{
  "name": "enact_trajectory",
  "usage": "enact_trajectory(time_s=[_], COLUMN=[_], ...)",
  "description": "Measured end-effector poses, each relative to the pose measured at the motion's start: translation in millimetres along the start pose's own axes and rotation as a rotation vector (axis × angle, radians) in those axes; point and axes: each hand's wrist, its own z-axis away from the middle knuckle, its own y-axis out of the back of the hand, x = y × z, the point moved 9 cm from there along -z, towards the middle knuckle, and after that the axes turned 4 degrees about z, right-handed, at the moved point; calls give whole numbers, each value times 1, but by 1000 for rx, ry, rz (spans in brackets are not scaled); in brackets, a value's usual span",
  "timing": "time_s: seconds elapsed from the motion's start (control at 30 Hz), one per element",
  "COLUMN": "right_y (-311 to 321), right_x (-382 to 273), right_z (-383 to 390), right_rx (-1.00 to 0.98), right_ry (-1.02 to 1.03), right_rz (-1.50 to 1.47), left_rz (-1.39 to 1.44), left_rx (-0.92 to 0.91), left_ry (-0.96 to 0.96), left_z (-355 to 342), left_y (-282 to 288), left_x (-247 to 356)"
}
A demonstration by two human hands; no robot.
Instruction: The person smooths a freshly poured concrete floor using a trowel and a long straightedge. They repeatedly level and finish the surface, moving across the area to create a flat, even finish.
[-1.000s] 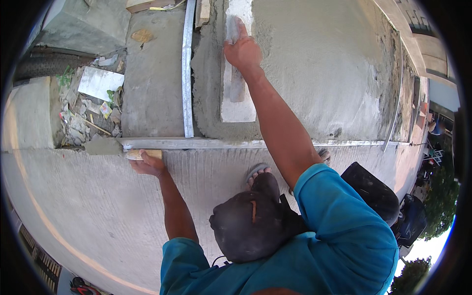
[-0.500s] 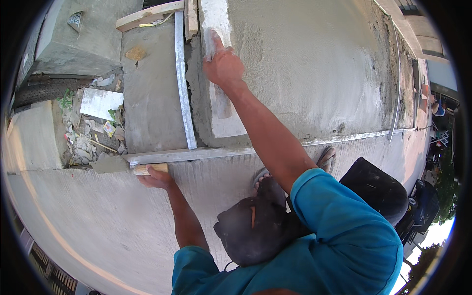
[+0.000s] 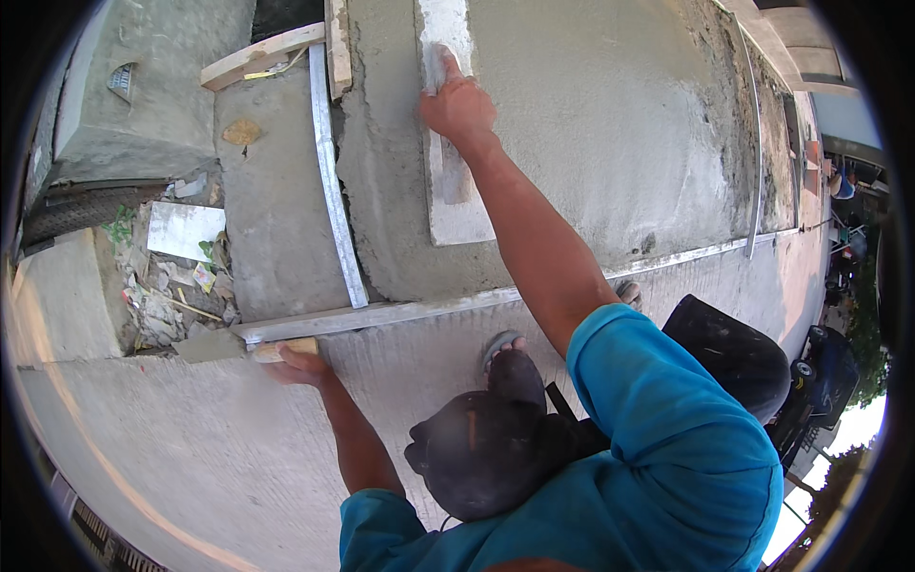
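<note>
My right hand (image 3: 459,107) is stretched forward and grips the handle of a long white plastering float (image 3: 450,167). The float lies flat on the wet grey cement surface (image 3: 610,124). My left hand (image 3: 297,367) holds the wooden handle of a trowel (image 3: 221,348), whose grey blade points left. The trowel sits just below a metal straightedge (image 3: 400,313) that runs along the lower edge of the cement. A dark bag (image 3: 486,453) hangs at my front.
A second metal rail (image 3: 334,191) runs up the cement's left edge to wooden battens (image 3: 276,52). Rubble, a white slab (image 3: 183,229) and weeds lie at the left. A black bucket (image 3: 734,357) stands at my right, beside my sandalled foot (image 3: 500,348).
My right hand has drawn the float nearer along the cement. My left hand has stayed with the trowel at the straightedge. The view has shifted a little.
</note>
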Motion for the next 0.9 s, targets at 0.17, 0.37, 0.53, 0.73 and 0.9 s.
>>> enact_trajectory(time_s=[0.17, 0.37, 0.53, 0.73, 0.9], right_y=[21, 44, -11, -63, -60], right_x=[53, 109, 27, -20, -14], right_z=[-9, 16, 77, 105, 103], right_rx=[77, 177, 88, -27, -50], right_ry=[-62, -91, 51, 68, 64], right_rz=[36, -21, -137, -103, 33], left_rz=[3, -110, -106, -22, -61], left_rx=[12, 17, 34, 37, 41], left_ry=[57, 28, 74, 57, 30], left_z=[2, 2, 1, 1, 2], left_y=[-1, 2, 4, 0, 0], left_x=[-15, 12, 12, 22, 14])
